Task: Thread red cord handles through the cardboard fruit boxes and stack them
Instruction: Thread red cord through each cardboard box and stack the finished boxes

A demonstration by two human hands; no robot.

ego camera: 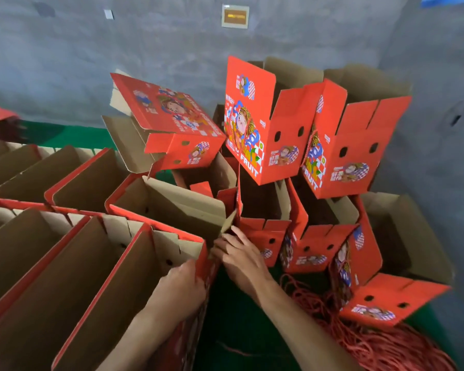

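Hands meet at the near corner of the nearest open box (134,285), brown inside, red outside. Left hand (184,283) reaches inside that box, against the inner face of its end wall by the punched holes; its fingertips are hidden behind the red wall edge, so whether they grip anything cannot be told. Right hand (241,259) lies outside the same corner, fingers curled around the edge of a brown cardboard flap (227,223) and touching it. No cord visible between the fingers of either hand.

Red cords (373,341) lie in a loose heap on the green floor (241,330), to the right of the right forearm, well apart from both hands.

Rows of open boxes (38,236) stand nested to the left. Printed red boxes (292,145) stacked behind and to the right, flaps raised, against a grey wall (172,36).
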